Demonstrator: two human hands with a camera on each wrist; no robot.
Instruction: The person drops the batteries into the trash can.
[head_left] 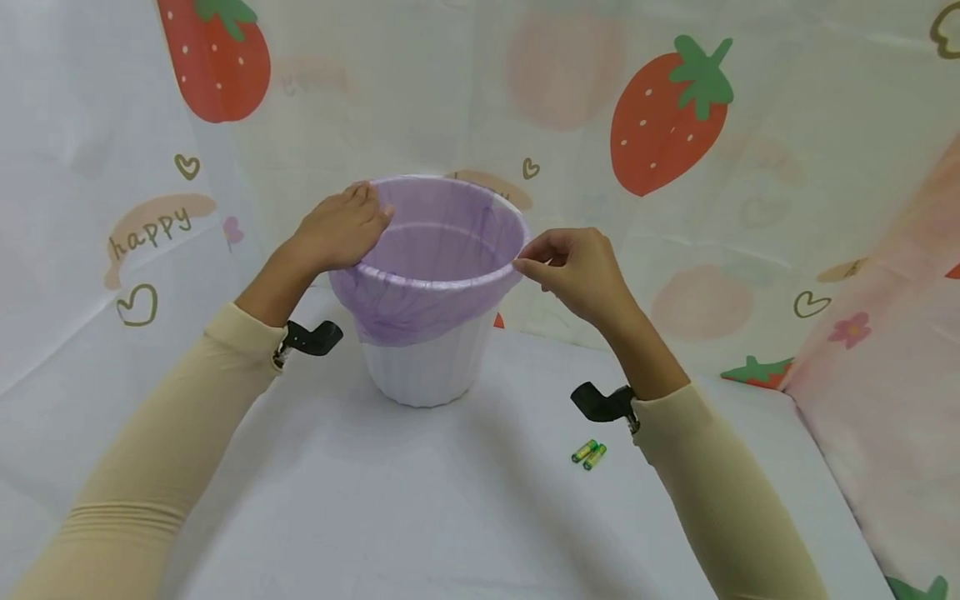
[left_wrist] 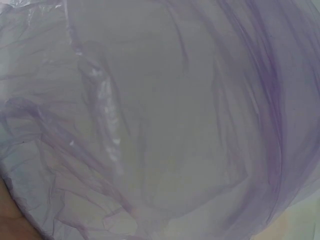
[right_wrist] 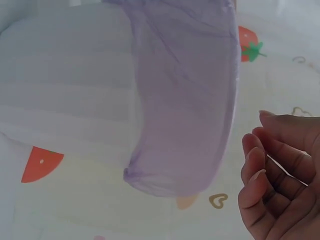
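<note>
A white ribbed bin (head_left: 427, 371) stands upright, lined with a thin purple plastic bag (head_left: 397, 312) folded over its rim and hanging down outside. My left hand (head_left: 341, 225) rests over the left side of the rim, on the bag. In the left wrist view the bag (left_wrist: 185, 125) fills nearly everything, with a bit of palm at the lower left corner. At the right side of the rim is my right hand (head_left: 573, 267), fingers loosely bent, thumb near the index finger. From the right wrist, those fingers (right_wrist: 255, 192) hold nothing and sit beside the bag's edge (right_wrist: 227, 130).
Two green and yellow batteries (head_left: 589, 454) lie side by side on the white tabletop (head_left: 420, 500), near the right sleeve. Behind the bin hangs a pale cloth (head_left: 450, 92) printed with strawberries and hearts. Black wrist cameras stick out from both sleeves.
</note>
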